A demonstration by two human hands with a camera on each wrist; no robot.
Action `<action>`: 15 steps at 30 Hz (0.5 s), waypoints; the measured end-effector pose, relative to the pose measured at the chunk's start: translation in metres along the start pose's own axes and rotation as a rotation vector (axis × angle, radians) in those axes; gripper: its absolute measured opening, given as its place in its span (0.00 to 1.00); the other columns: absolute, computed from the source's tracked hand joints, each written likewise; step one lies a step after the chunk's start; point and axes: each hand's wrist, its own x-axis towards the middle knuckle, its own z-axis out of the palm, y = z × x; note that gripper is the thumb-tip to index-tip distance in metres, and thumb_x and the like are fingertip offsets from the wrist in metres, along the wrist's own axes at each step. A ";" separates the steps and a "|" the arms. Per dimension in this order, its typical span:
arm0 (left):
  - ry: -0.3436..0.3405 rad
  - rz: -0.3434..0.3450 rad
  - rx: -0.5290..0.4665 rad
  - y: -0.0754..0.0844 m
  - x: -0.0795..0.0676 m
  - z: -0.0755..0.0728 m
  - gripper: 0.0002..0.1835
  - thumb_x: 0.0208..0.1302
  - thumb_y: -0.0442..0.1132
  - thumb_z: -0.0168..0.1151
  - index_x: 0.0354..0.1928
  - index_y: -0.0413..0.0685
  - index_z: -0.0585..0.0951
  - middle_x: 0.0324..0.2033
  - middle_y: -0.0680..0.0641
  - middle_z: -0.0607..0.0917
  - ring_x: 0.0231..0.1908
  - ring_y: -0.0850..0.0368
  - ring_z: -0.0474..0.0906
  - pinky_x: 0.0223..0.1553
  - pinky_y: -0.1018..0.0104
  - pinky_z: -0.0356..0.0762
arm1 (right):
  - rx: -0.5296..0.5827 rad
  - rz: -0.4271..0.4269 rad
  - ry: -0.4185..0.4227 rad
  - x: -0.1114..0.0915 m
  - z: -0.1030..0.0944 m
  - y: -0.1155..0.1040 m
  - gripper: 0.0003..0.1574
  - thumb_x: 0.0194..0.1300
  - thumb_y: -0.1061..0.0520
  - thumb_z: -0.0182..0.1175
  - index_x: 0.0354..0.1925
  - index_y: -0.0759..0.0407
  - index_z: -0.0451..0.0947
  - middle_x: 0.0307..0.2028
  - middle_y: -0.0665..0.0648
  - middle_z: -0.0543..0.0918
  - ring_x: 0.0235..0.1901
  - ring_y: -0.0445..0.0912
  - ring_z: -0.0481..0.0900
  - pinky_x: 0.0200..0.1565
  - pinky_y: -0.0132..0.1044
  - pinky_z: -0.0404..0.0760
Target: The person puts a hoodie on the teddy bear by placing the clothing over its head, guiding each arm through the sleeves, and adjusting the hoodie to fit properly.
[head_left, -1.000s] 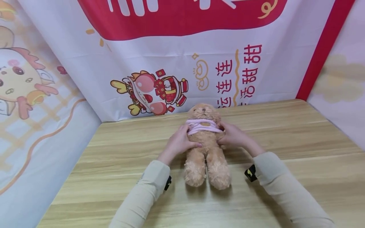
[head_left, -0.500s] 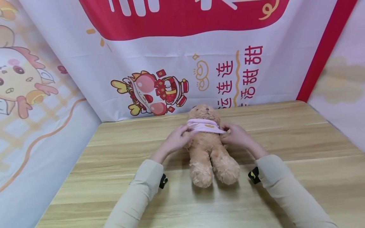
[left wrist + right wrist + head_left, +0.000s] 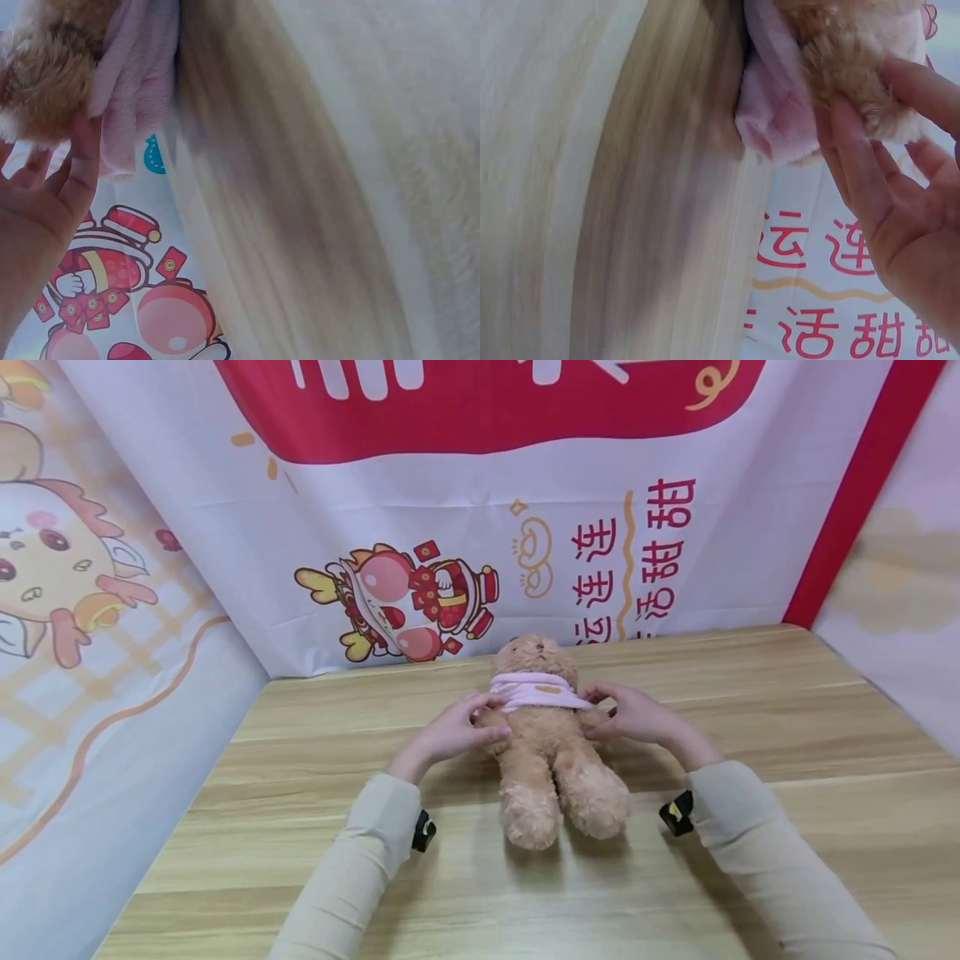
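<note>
A light brown teddy bear (image 3: 546, 735) lies on its back on the wooden table, head toward the back wall and feet toward me. A pink shirt (image 3: 534, 691) sits bunched around its chest, above the bare belly. My left hand (image 3: 450, 732) holds the bear's arm on the left side, thumb and fingers around the furry paw (image 3: 49, 86) in the left wrist view. On the other side my right hand (image 3: 647, 720) pinches the other paw (image 3: 847, 64) between thumb and fingers. Beside that paw hangs a loose pink edge of the shirt (image 3: 776, 120).
The wooden table (image 3: 300, 843) spreads around the bear. A white and red printed cloth (image 3: 420, 493) hangs behind it at the table's back edge. Another patterned cloth (image 3: 97, 760) hangs at the left. A black wrist device (image 3: 677, 814) sits under the right cuff.
Both hands have moved outward from the bear's torso and shirt hem to its paws. The left thumb has left the belly. The bear's legs have shifted to the right.
</note>
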 end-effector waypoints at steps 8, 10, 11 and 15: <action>0.132 0.067 0.069 -0.002 0.004 0.013 0.23 0.56 0.41 0.69 0.50 0.40 0.73 0.51 0.40 0.75 0.53 0.47 0.71 0.58 0.53 0.69 | -0.071 -0.011 0.111 0.009 0.013 -0.005 0.18 0.45 0.64 0.63 0.37 0.61 0.71 0.36 0.59 0.76 0.31 0.47 0.70 0.32 0.34 0.69; 0.158 0.081 0.081 -0.002 0.004 0.016 0.21 0.56 0.40 0.69 0.48 0.40 0.73 0.48 0.39 0.75 0.49 0.48 0.71 0.54 0.55 0.69 | -0.088 -0.006 0.135 0.010 0.015 -0.008 0.16 0.43 0.64 0.60 0.35 0.60 0.71 0.33 0.57 0.75 0.30 0.46 0.69 0.31 0.33 0.67; 0.170 0.082 0.083 -0.002 0.004 0.017 0.20 0.55 0.39 0.69 0.46 0.40 0.73 0.47 0.40 0.75 0.48 0.48 0.70 0.53 0.56 0.69 | -0.092 -0.004 0.144 0.010 0.016 -0.008 0.15 0.43 0.64 0.60 0.35 0.59 0.70 0.32 0.56 0.75 0.30 0.46 0.68 0.32 0.33 0.67; 0.218 0.078 0.096 0.000 0.004 0.020 0.17 0.55 0.38 0.69 0.41 0.41 0.72 0.42 0.41 0.73 0.44 0.49 0.70 0.49 0.57 0.69 | -0.109 0.000 0.170 0.012 0.019 -0.011 0.13 0.43 0.65 0.59 0.31 0.59 0.70 0.28 0.54 0.72 0.28 0.45 0.67 0.31 0.33 0.65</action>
